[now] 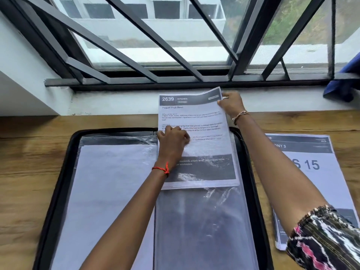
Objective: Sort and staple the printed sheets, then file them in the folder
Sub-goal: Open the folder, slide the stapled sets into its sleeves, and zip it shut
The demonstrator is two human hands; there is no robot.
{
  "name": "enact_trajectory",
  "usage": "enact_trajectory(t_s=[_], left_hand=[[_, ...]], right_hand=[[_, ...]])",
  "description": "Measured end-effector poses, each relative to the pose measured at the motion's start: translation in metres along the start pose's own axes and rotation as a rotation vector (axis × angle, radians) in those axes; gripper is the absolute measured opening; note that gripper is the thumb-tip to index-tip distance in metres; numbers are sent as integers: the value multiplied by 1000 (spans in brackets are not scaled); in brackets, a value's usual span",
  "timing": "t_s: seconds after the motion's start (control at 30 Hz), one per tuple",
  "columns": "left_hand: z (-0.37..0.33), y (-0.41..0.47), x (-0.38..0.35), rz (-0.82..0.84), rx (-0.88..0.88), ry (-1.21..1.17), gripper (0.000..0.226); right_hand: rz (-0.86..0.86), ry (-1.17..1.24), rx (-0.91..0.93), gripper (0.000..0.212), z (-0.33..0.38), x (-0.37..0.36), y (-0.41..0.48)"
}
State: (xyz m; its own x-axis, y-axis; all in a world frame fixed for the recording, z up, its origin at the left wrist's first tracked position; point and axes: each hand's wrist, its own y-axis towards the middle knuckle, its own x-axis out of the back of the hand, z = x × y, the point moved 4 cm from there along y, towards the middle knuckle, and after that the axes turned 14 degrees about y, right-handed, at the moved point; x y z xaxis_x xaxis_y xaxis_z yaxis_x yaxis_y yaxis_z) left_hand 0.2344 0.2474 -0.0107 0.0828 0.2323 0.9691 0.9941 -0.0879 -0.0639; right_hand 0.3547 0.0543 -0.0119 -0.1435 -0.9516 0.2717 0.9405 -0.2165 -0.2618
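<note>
Sheets (196,117), a set headed "2639 KITCHEN" and "Yogurt Fruit Bowl", lie at 12 o'clock over the right half of the open folder (64,172); their top sticks out past the folder's far rim toward the sill (116,102), and their lower part, with its dark band, shows glare as if under the film of the right sleeve (204,221). The right hand (232,105), at 1 o'clock, pinches the sheets' top right corner, thumb on the printed face and the other fingers behind the paper; a bracelet (239,115) sits on that wrist. The left hand (172,142), near centre, lies on the sheets' left edge with its fingers curled and close together; whether they grip paper or sleeve film I cannot tell; a red thread (161,169) circles that wrist. The folder's left half, at 8 o'clock, holds a pale page (116,182) in a sleeve. The folder rests on a wooden table (29,162); at 3 o'clock, just beside the folder, lies a stack (311,182) of printed sheets, partly hidden by the right arm. A blue cloth (344,82) sits on the sill at 2 o'clock; a barred window (136,45) fills 12 o'clock.
</note>
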Motion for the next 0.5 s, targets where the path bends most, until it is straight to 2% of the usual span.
enact_trajectory(t_s=[0.3, 0.37, 0.43, 0.47, 0.5], left_hand=[[-2, -1, 1, -53, -8, -88, 12], [-4, -2, 0, -44, -8, -98, 11], [-4, -1, -1, -42, -6, -97, 12], [-3, -1, -1, -44, -4, -102, 12], [-1, -1, -1, -50, -2, -110, 13]], right_hand=[[186, -251, -145, 11, -2, 12, -6], [215, -388, -201, 17, 1, 13, -10], [194, -639, -123, 18, 11, 7, -15], [176, -755, -39, 9, 16, 1, -16], [159, -839, 66, 14, 22, -8, -18]])
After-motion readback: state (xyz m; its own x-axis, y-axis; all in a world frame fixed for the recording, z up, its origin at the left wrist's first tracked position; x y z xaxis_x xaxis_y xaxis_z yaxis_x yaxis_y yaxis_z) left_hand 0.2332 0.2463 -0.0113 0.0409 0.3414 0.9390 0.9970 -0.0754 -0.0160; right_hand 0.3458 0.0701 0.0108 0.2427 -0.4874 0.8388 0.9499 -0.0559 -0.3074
